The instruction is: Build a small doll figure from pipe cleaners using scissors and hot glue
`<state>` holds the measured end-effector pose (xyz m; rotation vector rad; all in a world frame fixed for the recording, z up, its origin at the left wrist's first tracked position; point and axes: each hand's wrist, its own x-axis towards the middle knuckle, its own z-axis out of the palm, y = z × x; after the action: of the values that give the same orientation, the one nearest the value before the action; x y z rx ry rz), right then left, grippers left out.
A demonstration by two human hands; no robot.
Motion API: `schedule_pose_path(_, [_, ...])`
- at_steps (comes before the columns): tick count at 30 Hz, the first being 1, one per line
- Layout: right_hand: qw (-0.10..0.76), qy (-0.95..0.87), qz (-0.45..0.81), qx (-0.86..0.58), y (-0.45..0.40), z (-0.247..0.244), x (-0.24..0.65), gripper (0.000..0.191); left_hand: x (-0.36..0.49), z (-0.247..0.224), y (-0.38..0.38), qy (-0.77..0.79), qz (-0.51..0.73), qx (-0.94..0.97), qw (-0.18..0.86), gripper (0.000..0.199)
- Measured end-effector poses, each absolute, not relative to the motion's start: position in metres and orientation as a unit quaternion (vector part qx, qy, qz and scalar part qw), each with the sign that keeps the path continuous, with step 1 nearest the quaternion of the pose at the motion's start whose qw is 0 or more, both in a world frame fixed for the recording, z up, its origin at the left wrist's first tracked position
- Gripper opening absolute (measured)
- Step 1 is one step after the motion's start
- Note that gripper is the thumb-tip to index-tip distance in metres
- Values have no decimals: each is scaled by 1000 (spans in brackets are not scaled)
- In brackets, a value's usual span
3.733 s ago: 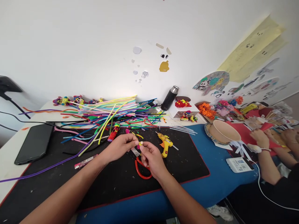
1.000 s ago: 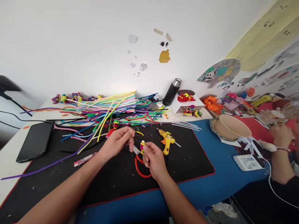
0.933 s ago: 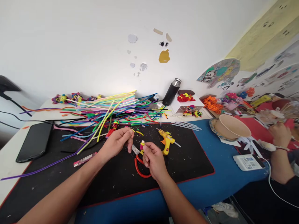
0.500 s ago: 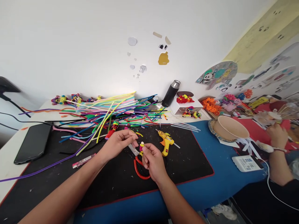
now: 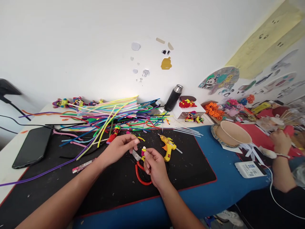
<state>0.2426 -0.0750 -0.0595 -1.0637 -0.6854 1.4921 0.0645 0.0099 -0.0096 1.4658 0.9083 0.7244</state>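
Note:
Between the thumb and fingers of my right hand (image 5: 154, 165) is a small pipe-cleaner figure (image 5: 143, 152), yellow and magenta with a white top. My left hand (image 5: 121, 147) is just left of it, thumb and fingertips pinched together; whatever they hold, if anything, is too small to make out. Beneath the hands lie scissors with red handles (image 5: 140, 180), partly hidden by my right hand. A yellow hot glue gun (image 5: 168, 149) rests on the black mat (image 5: 188, 171) to the right. Behind my left hand stands a red pipe-cleaner figure (image 5: 113, 135).
A heap of colourful pipe cleaners (image 5: 109, 113) spreads along the back. A phone (image 5: 33, 148) lies left, with a pink-labelled stick (image 5: 83, 166) nearer. Glue sticks (image 5: 188, 131), a black flask (image 5: 173, 98) and a bowl (image 5: 234, 133) are rightward. A co-worker's hand (image 5: 281, 141) is at far right.
The camera view has shifted slightly. Both hands keep nearly the same pose, the left pinched near the figure, and the right still gripping it.

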Motion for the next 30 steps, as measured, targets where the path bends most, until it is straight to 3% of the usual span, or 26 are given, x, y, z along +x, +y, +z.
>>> schedule_pose_path(10, [557, -304, 597, -491, -70, -58, 237, 50, 65, -20, 6, 357, 242, 617, 658, 32])
schedule_pose_path(30, [564, -445, 508, -475, -18, -27, 213, 40, 56, -8, 16, 396, 436, 567, 575, 31])
